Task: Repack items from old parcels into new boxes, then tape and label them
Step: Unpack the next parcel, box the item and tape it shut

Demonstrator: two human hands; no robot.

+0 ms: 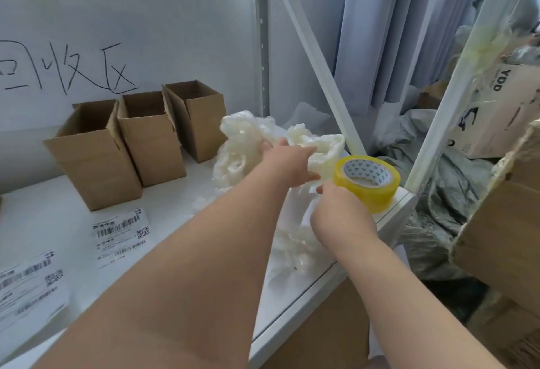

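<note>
Three open brown cardboard boxes (152, 134) stand upright in a row at the back of the white shelf (52, 202). A heap of clear bubble wrap (248, 140) lies to their right. My left hand (289, 164) reaches into the heap and grips a fold of the bubble wrap. Close to the shelf's right edge my right hand (342, 207) holds a roll of yellowish packing tape (368, 181), fingers curled round its near side. Two shipping labels (122, 231) with barcodes lie flat near the front left.
White shelf uprights and a diagonal brace (315, 55) rise behind the bubble wrap. To the right, beyond the shelf edge, are grey mailer bags (450, 181), a white printed carton (496, 117) and a torn brown box (502, 237). A blue curtain (403, 26) hangs behind.
</note>
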